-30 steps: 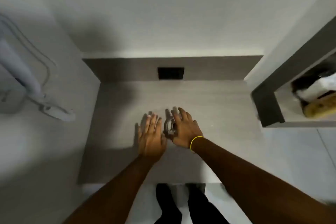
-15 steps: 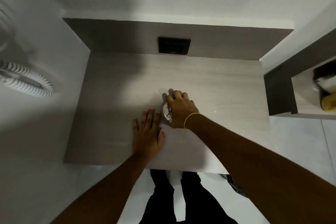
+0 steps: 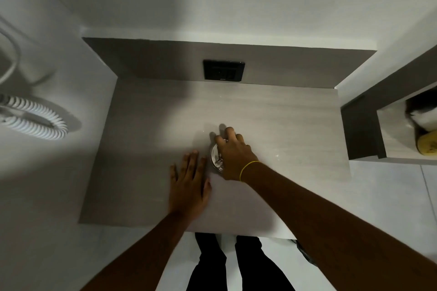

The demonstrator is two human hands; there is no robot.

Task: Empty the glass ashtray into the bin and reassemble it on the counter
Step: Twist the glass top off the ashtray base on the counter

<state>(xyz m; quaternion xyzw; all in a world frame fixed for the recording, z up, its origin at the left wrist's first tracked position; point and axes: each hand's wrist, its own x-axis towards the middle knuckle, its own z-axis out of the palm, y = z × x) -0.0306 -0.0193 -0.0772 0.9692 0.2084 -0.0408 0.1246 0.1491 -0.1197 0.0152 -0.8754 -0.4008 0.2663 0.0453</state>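
Note:
A round clear glass ashtray (image 3: 216, 158) sits on the pale grey counter (image 3: 283, 125), near its middle. My right hand (image 3: 234, 156), with a yellow band at the wrist, lies over the ashtray with its fingers curled around the rim, hiding most of it. My left hand (image 3: 189, 184) rests flat on the counter just left of the ashtray, fingers spread and holding nothing. The bin is mostly out of sight; only a dark edge (image 3: 305, 253) shows below the counter's front right.
A black wall socket (image 3: 224, 70) is set in the dark backsplash. A white coiled cord (image 3: 35, 120) hangs on the left wall. A shelf niche (image 3: 402, 130) at right holds a white and a yellow item. My legs (image 3: 236, 264) stand below the counter's front edge.
My right hand has closed over the ashtray from its right side. My left hand has drawn back a little toward the counter's front. The view has tilted down.

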